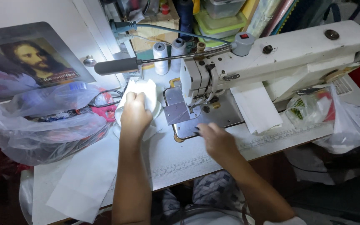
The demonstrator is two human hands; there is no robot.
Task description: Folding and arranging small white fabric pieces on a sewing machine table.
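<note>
RISK — right hand [215, 139] lies flat, fingers spread, holding nothing, at the sewing machine's [271, 58] metal plate [226, 116] by the needle: a prick if it runs | left hand [135, 114] pinches white cloth [140, 89] near the worktop's [180, 160] back edge — could slip | SURFACE white, cluttered; plastic bags [42, 125] at the left edge; room dim

The right hand [215, 139] is motion-blurred, so its fingertips at the metal needle plate [188, 125] cannot be made out. The left hand [135, 114] covers part of the white cloth [146, 89]. The needle is probably hidden behind the sewing machine [280, 58] head. The clear plastic bags' [42, 125] contents stay indistinct.
</note>
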